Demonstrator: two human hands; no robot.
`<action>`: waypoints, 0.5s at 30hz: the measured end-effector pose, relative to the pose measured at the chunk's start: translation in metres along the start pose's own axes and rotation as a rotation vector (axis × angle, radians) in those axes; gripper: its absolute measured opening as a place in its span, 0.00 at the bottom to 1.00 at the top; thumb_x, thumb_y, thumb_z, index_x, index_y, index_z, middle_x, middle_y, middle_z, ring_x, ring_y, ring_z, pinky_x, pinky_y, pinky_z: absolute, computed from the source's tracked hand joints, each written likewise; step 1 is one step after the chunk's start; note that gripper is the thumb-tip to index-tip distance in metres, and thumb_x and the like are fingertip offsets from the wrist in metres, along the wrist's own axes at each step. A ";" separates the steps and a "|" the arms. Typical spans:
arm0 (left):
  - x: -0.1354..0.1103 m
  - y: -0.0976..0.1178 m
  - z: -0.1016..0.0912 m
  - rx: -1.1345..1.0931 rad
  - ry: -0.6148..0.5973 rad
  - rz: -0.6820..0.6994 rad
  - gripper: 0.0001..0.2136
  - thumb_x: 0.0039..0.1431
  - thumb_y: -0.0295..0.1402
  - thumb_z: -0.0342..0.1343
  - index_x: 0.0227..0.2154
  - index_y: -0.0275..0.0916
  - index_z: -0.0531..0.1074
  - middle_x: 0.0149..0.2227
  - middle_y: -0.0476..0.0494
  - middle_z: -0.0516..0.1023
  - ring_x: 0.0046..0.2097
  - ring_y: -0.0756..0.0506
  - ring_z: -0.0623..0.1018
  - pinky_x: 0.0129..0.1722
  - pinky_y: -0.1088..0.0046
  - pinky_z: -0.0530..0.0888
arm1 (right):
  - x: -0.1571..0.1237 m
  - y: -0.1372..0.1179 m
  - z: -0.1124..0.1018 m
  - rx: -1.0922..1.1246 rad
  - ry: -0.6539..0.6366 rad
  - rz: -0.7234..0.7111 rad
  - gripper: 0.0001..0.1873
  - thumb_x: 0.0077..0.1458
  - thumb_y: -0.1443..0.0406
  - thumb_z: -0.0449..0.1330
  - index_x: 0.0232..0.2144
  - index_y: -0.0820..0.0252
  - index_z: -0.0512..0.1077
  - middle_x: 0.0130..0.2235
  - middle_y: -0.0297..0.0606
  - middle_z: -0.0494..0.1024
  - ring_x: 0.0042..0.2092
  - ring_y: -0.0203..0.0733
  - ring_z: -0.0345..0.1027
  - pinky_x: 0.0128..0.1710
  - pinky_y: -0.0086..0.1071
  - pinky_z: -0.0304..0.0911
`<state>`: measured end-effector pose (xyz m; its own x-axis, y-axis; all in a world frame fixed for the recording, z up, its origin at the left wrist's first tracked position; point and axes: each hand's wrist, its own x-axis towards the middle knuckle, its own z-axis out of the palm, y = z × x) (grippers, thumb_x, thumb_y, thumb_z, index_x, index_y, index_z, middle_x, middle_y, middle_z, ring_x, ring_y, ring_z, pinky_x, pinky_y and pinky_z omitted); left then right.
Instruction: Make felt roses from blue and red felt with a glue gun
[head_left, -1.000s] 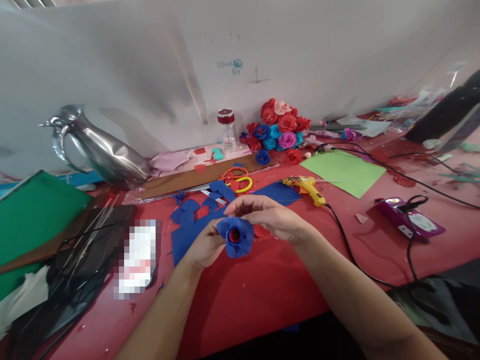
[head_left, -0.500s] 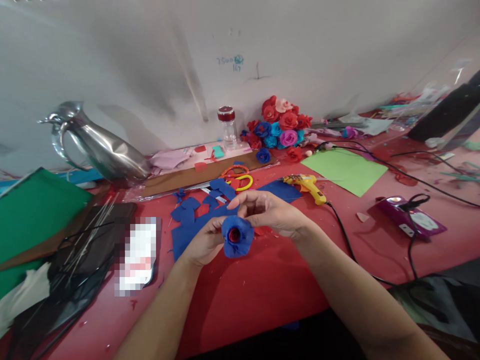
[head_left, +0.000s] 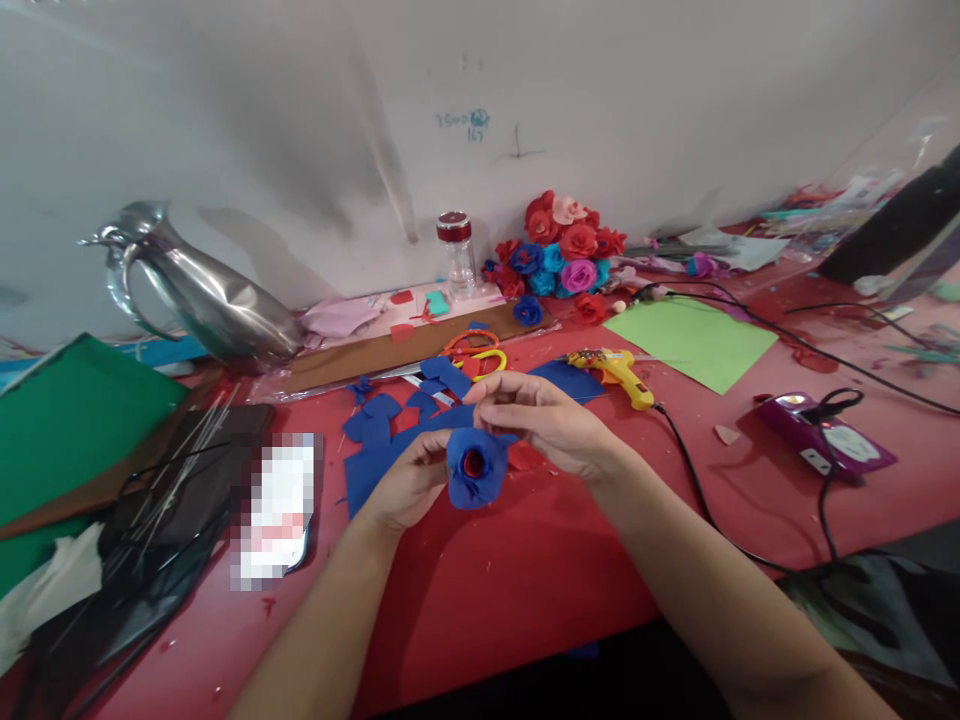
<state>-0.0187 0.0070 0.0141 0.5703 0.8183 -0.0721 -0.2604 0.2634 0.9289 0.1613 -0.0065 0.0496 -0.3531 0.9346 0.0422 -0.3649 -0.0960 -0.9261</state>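
Note:
A blue paper flower (head_left: 487, 482) with a red rolled centre faces me above the red table. My left hand (head_left: 412, 482) is closed on it from the left, its thumb and fingers behind the petals. At the flower's upper edge, my right hand (head_left: 536, 420) has its thumb and fingers bent together over the back of the petals. The exact contact of those fingertips is partly hidden. One blue petal (head_left: 504, 440) sticks out to the right under the right hand. Cut blue paper pieces (head_left: 375, 425) lie behind my hands.
A yellow hot glue gun (head_left: 619, 375) lies right of centre, its black cord running toward a purple power box (head_left: 825, 440). Scissors (head_left: 491, 365), a glass jar (head_left: 456, 260), paper roses (head_left: 574, 245), green paper (head_left: 694, 340), a metal jug (head_left: 202, 290) and a phone (head_left: 274, 515) surround the work.
My right thumb has slid up and left along the flower's top edge. The flower has turned a little, and a petal now shows at its right side.

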 end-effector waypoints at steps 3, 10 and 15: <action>0.002 -0.001 0.001 -0.018 0.080 0.027 0.14 0.30 0.41 0.73 0.16 0.39 0.75 0.19 0.49 0.71 0.23 0.50 0.68 0.28 0.72 0.68 | 0.002 0.001 0.001 0.003 0.085 0.011 0.11 0.50 0.57 0.63 0.31 0.58 0.74 0.28 0.31 0.75 0.29 0.31 0.66 0.32 0.27 0.62; 0.010 -0.013 -0.006 -0.141 0.309 0.130 0.12 0.32 0.31 0.73 0.23 0.39 0.78 0.26 0.50 0.77 0.31 0.50 0.74 0.39 0.71 0.71 | 0.008 0.007 -0.004 -0.050 0.445 -0.138 0.10 0.46 0.58 0.63 0.27 0.59 0.71 0.26 0.31 0.74 0.28 0.32 0.63 0.31 0.28 0.58; 0.013 -0.015 -0.007 -0.224 0.350 0.151 0.10 0.36 0.27 0.70 0.25 0.41 0.77 0.28 0.52 0.78 0.32 0.51 0.75 0.41 0.69 0.72 | 0.011 0.014 -0.004 -0.190 0.399 -0.075 0.06 0.44 0.62 0.61 0.25 0.59 0.71 0.24 0.29 0.71 0.27 0.32 0.62 0.30 0.29 0.57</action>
<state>-0.0130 0.0175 -0.0030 0.2249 0.9696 -0.0964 -0.5046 0.2006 0.8397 0.1553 0.0040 0.0358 0.0417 0.9991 -0.0015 -0.1987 0.0068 -0.9800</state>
